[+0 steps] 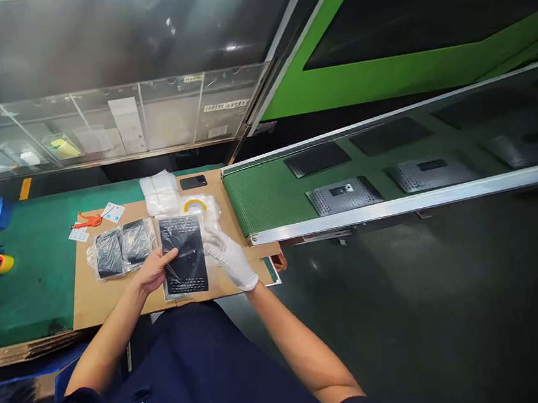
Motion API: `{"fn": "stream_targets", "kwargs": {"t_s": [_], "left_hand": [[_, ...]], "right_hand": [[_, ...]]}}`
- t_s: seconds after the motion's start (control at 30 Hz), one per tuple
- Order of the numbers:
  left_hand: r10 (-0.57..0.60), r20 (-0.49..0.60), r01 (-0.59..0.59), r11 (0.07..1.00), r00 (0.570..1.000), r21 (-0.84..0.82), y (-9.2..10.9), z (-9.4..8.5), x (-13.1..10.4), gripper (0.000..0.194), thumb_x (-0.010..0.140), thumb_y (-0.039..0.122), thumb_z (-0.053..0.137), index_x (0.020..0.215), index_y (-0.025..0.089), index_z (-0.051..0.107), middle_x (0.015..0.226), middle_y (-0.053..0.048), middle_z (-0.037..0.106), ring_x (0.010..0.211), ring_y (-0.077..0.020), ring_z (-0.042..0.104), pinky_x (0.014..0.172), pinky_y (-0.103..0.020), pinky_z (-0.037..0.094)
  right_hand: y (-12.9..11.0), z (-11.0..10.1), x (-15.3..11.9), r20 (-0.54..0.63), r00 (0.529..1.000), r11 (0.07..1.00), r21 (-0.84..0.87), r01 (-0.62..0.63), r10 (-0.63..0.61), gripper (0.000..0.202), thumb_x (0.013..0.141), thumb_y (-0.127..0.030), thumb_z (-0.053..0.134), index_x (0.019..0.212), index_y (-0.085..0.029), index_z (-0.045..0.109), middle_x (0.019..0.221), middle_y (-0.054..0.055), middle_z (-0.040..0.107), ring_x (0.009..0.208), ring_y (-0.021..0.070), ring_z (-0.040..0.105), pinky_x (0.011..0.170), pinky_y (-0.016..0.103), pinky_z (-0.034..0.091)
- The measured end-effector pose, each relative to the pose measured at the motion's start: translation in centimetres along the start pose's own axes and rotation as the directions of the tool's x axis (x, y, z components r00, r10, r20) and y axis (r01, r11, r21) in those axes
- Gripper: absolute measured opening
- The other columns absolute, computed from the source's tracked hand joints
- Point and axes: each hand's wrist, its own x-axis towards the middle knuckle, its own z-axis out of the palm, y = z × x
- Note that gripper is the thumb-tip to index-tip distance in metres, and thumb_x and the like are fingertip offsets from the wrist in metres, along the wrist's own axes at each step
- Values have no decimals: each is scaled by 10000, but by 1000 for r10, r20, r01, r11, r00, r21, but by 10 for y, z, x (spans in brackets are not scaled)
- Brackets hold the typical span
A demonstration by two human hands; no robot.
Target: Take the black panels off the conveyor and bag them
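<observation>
Brightest left of the conveyor belt (266, 198), on the plastic bags (160, 194) and the cardboard (92, 303), apparently lit from above. Falls off to deep gloom over the floor (406, 315) below the belt, and nearly to black in the machine's dark panel (422, 12) beyond it. Glints along the belt's near metal rail (418, 202); shows only a faint sheen on the black panel (189, 264) to its left. Hazy with reflections in the grey window (106, 26) up and left. Blurred among the farthest parts (527, 145) on the belt, softened too at the gloved right hand (232, 261) beside it. Stretched wide toward the frame's edges.
</observation>
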Motion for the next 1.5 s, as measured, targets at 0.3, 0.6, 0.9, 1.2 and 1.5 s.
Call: {"fn": "stream_targets", "kwargs": {"t_s": [0.3, 0.6, 0.9, 1.2, 1.5], "left_hand": [[-3, -40, 25, 828, 999, 560, -33, -59, -9, 330, 825, 477, 770, 902, 160, 722, 862, -60, 756, 825, -247, 688, 779, -343, 518], [14, -24, -2, 900, 1000, 437, -40, -69, -24, 422, 827, 515, 771, 1031, 149, 724, 1020, -84, 784, 942, -266, 704, 871, -370, 532], [-77, -131, 45, 971, 988, -235, -37, -77, -6, 386, 752, 409, 904, 985, 164, 717, 920, -63, 796, 855, -215, 752, 873, -352, 598], [-397, 222, 365, 915, 891, 173, -19, -83, -16, 328, 751, 344, 894, 970, 152, 744, 894, -87, 802, 721, -213, 736, 716, -318, 578], [-161, 305, -158, 586, 939, 795, -14, -70, 5, 304, 535, 186, 944, 569, 258, 650, 538, 0, 591, 659, -276, 660, 778, -351, 507]], "right_hand": [[18, 13, 0, -108, 948, 805, -562, 190, -299, 689, 846, -393, 770, 1476, -225, 548, 1508, 159, 578, 1376, 309, 564, 1200, 530, 444], [55, 26, -15, -211, 976, 983, -181, 13, -52, 721, 804, -490, 777, 1448, -245, 562, 1431, 140, 630, 1283, 278, 631, 1142, 505, 502], [48, 33, -24, -189, 982, 998, -68, 5, -18, 666, 842, -422, 745, 1454, -245, 553, 1392, 141, 663, 1235, 264, 677, 1123, 485, 520], [18, 28, -26, 12, 972, 859, -464, 215, -236, 441, 805, -158, 577, 1202, -231, 757, 1386, 72, 702, 1351, 251, 606, 1251, 473, 393], [11, 70, -15, 513, 780, 695, -704, 144, 358, 415, 725, -126, 648, 1092, -234, 809, 1069, 31, 825, 1037, 276, 734, 1043, 422, 535]]}}
